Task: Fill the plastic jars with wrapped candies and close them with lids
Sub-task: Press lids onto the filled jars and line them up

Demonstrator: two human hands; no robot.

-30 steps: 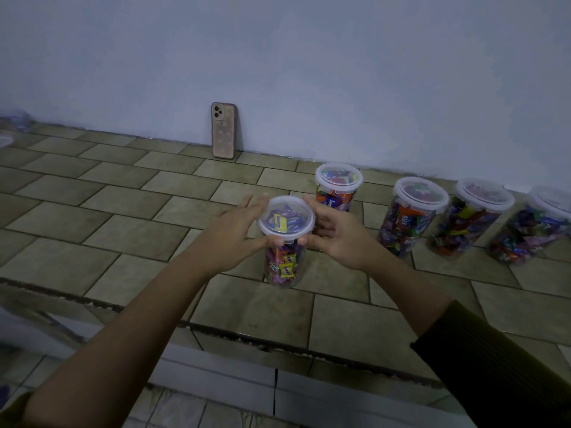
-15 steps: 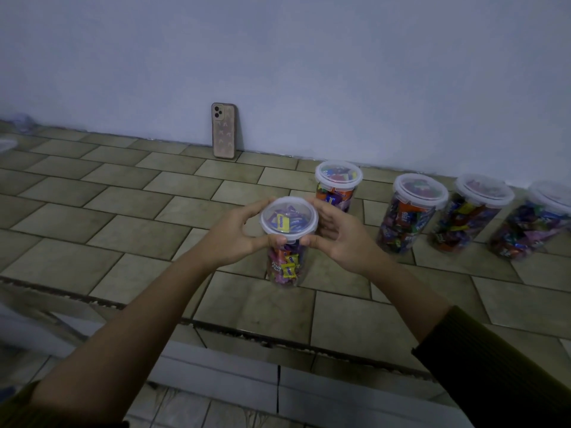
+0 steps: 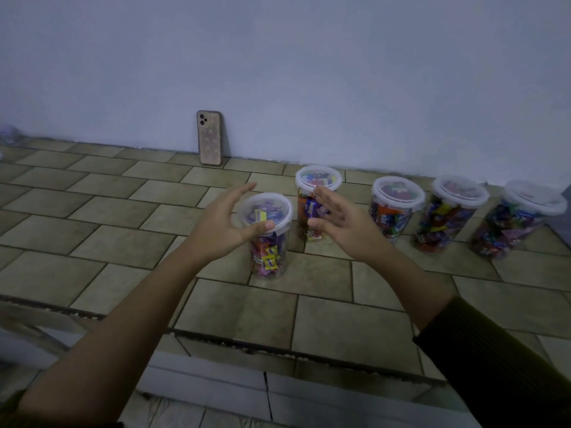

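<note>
Both forearms reach forward, palms facing each other on either side of the candy-filled jar [image 3: 268,251]. It stands upright with its lid [image 3: 265,210] on, on the tiled worktop [image 3: 92,230], in front of a row of four more lidded jars [image 3: 397,196]. Left hand [image 3: 216,225]: grip open, fingers straight, holding nothing, thumb tip at the lid's near rim, contact unclear; right hand [image 3: 343,223]: grip open, fingers spread, just clear of the jar.

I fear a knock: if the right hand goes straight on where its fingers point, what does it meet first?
Probably the rear jar; the right hand overlaps it in view, depth unclear.
</note>
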